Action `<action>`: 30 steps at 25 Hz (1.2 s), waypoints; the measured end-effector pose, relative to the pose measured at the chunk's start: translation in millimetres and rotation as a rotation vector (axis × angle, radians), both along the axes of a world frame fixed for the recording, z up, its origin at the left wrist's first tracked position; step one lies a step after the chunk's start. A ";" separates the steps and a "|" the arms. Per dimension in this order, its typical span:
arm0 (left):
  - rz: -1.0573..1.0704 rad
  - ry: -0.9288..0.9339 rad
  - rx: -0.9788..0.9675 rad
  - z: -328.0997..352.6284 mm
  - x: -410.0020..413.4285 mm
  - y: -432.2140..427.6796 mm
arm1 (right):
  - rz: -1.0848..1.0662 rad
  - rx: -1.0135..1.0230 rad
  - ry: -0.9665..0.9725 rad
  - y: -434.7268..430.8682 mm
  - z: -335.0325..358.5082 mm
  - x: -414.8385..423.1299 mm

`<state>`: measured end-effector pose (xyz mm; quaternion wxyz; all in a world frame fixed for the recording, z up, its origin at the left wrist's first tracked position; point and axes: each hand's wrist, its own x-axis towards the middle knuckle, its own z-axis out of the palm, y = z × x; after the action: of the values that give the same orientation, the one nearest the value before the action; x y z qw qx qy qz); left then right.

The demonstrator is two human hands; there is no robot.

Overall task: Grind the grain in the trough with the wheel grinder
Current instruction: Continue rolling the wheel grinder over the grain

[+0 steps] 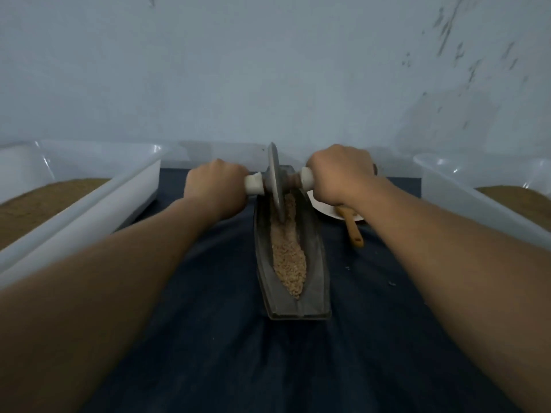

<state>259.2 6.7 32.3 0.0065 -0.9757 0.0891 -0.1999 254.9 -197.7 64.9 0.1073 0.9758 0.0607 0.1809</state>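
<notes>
A long, dark boat-shaped trough (316, 281) lies lengthwise on a dark blue cloth (226, 338), holding a strip of pale tan grain (289, 263). The grey metal wheel grinder (275, 180) stands upright on its edge in the far half of the trough, its rim down in the grain. A white handle sticks out on each side of the wheel. My left hand (213, 189) grips the left handle (254, 183). My right hand (340, 174) grips the right handle (307, 177). Both arms are stretched forward.
A white plastic tub (89, 198) with brown material stands at the left, another white tub (465, 198) with the same at the right. A white plate (325, 208) with a wooden-handled tool (353, 231) lies right of the trough. A pale wall rises close behind.
</notes>
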 end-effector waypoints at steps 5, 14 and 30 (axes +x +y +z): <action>-0.216 -0.334 0.180 -20.1 -46.4 27.8 | 0.247 -0.003 -0.047 -41.0 -35.5 -50.0; -0.067 -0.102 0.210 6.2 -21.6 1.4 | 0.091 0.060 0.159 -25.1 -18.3 -23.3; -0.232 -0.369 0.267 -10.8 -50.6 22.6 | 0.193 -0.108 -0.266 -47.7 -41.8 -67.8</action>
<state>208.7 29.3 21.5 0.1283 -0.8964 0.2235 -0.3606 187.1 -245.3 23.1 0.1487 0.9257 0.1487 0.3144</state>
